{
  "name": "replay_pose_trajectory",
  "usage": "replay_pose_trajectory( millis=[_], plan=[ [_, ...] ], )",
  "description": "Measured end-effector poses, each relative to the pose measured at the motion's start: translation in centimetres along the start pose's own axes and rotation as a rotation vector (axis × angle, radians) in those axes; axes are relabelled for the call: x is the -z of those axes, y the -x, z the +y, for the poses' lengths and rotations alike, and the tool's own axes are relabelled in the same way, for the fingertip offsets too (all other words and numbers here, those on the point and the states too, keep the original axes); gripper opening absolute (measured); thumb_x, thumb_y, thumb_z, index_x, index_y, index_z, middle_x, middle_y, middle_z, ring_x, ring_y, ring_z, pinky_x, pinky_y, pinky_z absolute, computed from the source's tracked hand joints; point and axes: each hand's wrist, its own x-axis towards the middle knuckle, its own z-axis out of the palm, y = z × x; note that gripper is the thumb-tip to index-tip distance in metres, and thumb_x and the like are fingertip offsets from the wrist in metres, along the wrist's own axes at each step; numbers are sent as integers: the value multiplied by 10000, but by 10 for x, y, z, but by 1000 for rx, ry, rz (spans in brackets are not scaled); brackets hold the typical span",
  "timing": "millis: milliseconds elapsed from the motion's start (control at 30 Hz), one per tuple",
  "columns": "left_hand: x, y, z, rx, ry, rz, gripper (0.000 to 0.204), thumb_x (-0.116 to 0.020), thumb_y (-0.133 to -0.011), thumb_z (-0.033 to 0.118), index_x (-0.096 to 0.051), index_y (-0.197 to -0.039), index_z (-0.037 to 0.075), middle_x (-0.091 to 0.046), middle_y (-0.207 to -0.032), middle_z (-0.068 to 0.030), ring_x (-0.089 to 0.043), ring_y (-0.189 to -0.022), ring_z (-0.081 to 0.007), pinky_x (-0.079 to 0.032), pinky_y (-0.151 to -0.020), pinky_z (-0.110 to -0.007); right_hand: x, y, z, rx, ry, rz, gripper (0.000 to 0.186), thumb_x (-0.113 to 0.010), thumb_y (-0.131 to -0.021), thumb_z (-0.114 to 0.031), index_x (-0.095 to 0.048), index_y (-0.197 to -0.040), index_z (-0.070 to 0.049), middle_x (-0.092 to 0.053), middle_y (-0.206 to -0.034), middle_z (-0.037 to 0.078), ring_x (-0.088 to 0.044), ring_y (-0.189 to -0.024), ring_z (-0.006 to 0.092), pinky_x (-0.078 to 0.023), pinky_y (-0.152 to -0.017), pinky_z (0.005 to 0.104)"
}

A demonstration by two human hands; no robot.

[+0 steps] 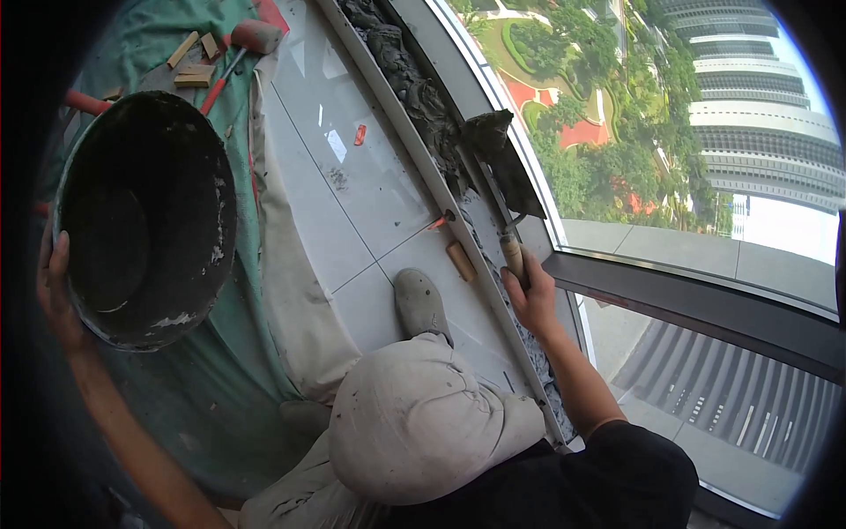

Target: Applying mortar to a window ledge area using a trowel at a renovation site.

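- The bucket (pixel 181 189) is held at its left rim by the left hand (pixel 56 286), fingers pinched around the edge; its dark inside is turned up, with pale crust stuck to the wall. Whether it is lifted or rested on the green cloth (pixel 220 414) cannot be told.
- The trowel (pixel 522 189) is gripped by the right hand (pixel 533 295) — fingers wrapped around the wooden handle — and a lump of mortar (pixel 487 130) is carried near the blade's far end.
- The trowel is held over the narrow channel beside the window frame (pixel 489 75); wet mortar (pixel 401 75) is piled along the channel's far part.
- The channel is divided from the tiled floor (pixel 322 207) by a long strip (pixel 414 157).
- On the tiles, a wooden block (pixel 461 262) is set near the strip, close to a shoe (pixel 420 304).
- A mallet (pixel 257 37) and small wood pieces (pixel 194 79) are placed beyond the bucket.
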Motion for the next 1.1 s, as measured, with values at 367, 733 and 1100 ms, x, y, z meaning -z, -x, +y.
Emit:
replay_pose_trajectory(
  millis=[367, 733, 1100],
  plan=[
    [-12, 12, 24, 53, 203, -36, 740, -765, -1065, 343, -608, -1633, -104, -672, -1605, -205, -665, -1458, -281, -481, -1260, -405, 1, -23, -31, 48, -101, -41, 540, -805, -1079, -192, -664, -1558, 12, -805, -1058, 214, -755, -913, 204, -614, -900, 371],
    [-31, 17, 63, -47, 224, -91, 722, -889, -892, 191, -708, -1518, -121, -758, -1473, -162, -708, -1365, -226, -489, -1238, -366, -110, -149, -265, 816, -52, -579, 478, -771, -1073, -197, -655, -1521, -80, -797, -1088, 189, -793, -910, 425, -639, -824, 511],
    [-40, 34, 54, -127, 136, -92, 745, -899, -828, 193, -735, -1484, -120, -754, -1478, -189, -698, -1393, -266, -479, -1261, -413, -274, -200, -423, 1060, 438, -485, 182, -730, -960, -96, -859, -1062, -18, -861, -1075, 185, -861, -999, 363, -706, -762, 462]
  ],
)
